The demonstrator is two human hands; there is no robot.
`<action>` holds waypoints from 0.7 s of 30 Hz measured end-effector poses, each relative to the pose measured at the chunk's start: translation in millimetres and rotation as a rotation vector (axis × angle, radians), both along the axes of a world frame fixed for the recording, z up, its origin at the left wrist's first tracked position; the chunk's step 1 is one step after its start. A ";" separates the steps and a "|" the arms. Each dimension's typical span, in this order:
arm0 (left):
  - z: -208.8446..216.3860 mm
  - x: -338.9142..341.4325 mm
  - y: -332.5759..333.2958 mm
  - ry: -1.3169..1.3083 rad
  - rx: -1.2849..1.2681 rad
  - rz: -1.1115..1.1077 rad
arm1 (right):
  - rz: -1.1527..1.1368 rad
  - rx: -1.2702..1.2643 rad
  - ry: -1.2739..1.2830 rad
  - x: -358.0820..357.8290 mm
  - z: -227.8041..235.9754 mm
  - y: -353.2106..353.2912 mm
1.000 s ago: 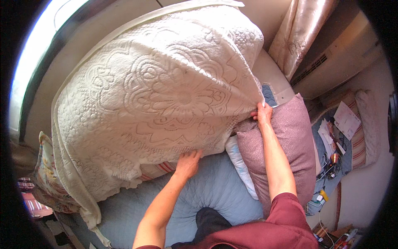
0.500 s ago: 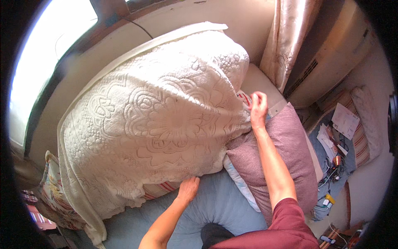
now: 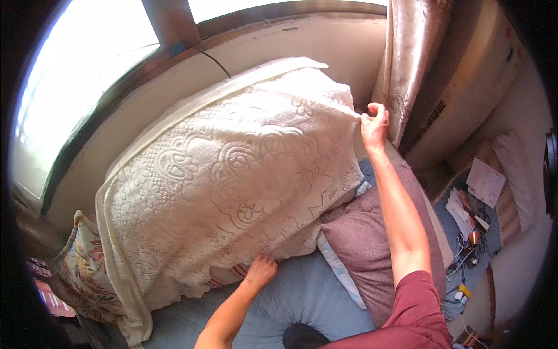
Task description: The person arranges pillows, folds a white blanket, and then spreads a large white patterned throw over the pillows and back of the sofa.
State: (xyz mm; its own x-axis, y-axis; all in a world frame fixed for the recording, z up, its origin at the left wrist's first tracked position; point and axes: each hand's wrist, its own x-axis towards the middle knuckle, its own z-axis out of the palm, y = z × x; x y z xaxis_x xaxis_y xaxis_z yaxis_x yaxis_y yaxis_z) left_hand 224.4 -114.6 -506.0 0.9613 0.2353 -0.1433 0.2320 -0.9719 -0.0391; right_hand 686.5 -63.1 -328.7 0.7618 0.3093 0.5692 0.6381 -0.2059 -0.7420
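Below the bright, dark-framed window (image 3: 93, 93), saw a pale wall (image 3: 337, 41), and, right up against it, a huge white textured bedcover (image 3: 250, 174), patterned with raised floral medallions, sloping broadly down to a rumpled front hem. Caught smooth blue quilted bedding (image 3: 308, 285) spread out just under that hem.

Over to the right, picked up a shiny pinkish-beige curtain (image 3: 401, 70) falling in long folds. Lower down, spotted a plump mauve fabric pillow (image 3: 372, 250) near the bedcover's right side, with a thin pale blue pillow (image 3: 342, 271) showing from underneath. At far left, found a floral-printed cushion (image 3: 87, 262), partly behind drooping white cloth. Glimpsed red-striped fabric (image 3: 226, 274) peeking out along the front.

And up high, found the right hand (image 3: 375, 125) near the curtain, fingers curled, thumb and fingertips pinching the bedcover's upper right edge, drawn to a point! Down low, saw the left hand (image 3: 261, 270) at the front hem, knuckles up, fingertips against white cloth; could not tell whether gripping or merely resting. Way off right, noted loose white papers (image 3: 486, 181), then tangled cables (image 3: 478, 250).
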 end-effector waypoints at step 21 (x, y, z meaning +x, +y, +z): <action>292.8 -27.9 275.8 -0.596 0.350 0.841 | 0.245 -0.640 -0.219 -121.1 124.6 168.5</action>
